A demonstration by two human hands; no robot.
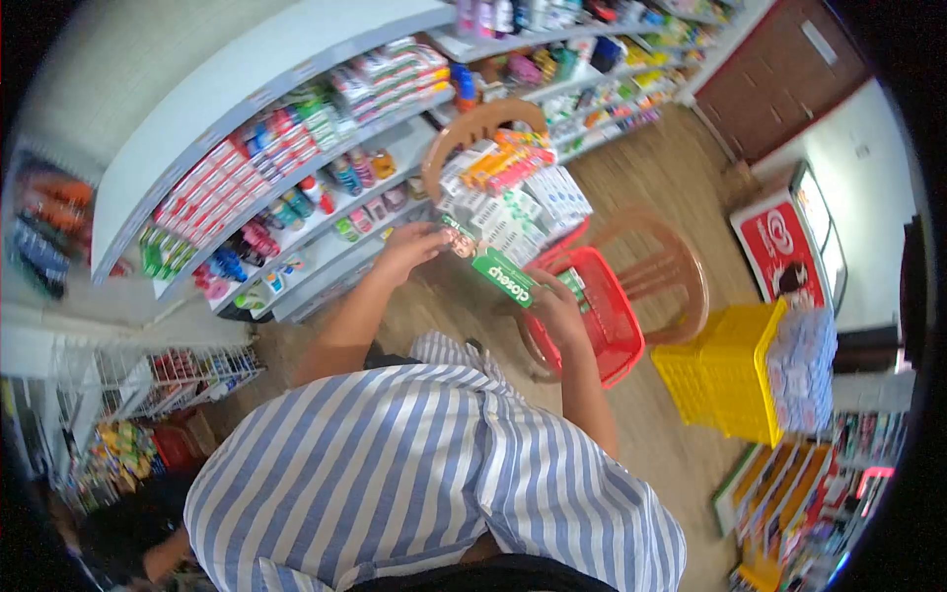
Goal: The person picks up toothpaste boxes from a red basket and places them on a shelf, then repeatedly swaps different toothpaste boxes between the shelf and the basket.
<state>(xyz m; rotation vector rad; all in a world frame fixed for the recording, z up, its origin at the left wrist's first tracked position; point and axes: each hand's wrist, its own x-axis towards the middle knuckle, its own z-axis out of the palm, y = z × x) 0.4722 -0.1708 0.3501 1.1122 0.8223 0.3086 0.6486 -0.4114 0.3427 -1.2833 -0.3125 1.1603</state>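
Observation:
A long green toothpaste box (501,274) with white "closeup" lettering is held between my two hands, over the front of a chair. My left hand (412,247) grips its upper left end, fingers closed on it. At the other end my right hand (557,306) is closed round the box, near the rim of a red plastic basket (619,345). Another green box (574,284) lies partly in the basket, beside my right hand. Just beyond the held box, white and green boxes (508,222) and orange and pink packs (508,163) are piled on the chair.
Shelves of packaged goods (286,148) curve along the left and back. A second brown chair (681,276) stands behind the basket. Yellow crates (725,365) and a red freezer (784,247) are at the right. A person's arm (166,557) shows at lower left.

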